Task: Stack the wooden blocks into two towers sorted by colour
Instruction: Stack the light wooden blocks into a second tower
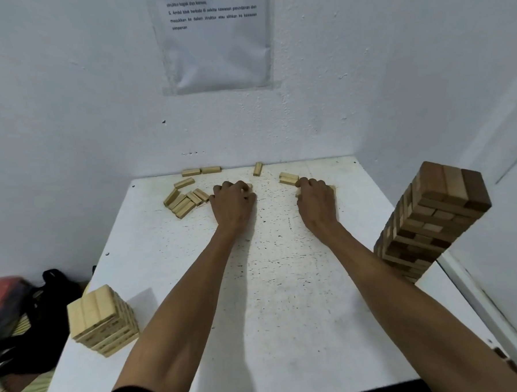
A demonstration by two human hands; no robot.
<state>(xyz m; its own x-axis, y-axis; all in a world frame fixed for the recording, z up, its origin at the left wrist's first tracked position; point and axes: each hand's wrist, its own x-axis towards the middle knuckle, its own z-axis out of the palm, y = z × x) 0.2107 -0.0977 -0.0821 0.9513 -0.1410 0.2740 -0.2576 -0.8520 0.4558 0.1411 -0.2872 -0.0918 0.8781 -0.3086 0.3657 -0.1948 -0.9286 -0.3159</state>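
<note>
One desk (pixel 271 300): white, speckled.
Dark tower (pixel 438 216): tall, right edge.
Pale tower (pixel 103 319): short, front-left corner, nearer the left hand (pixel 233 201).
Left hand: fingers curled round a pale block (pixel 250 186), far centre.
Right hand (pixel 316 198): curled round a second block (pixel 331 189), alongside.
Loose blocks (pixel 186 204): pale, flat, scattered just left of the left hand.

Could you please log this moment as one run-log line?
left hand: grips pale block; right hand: grips second block; pale tower: short, near-left; dark tower: tall, right; loose blocks: far-left
</note>
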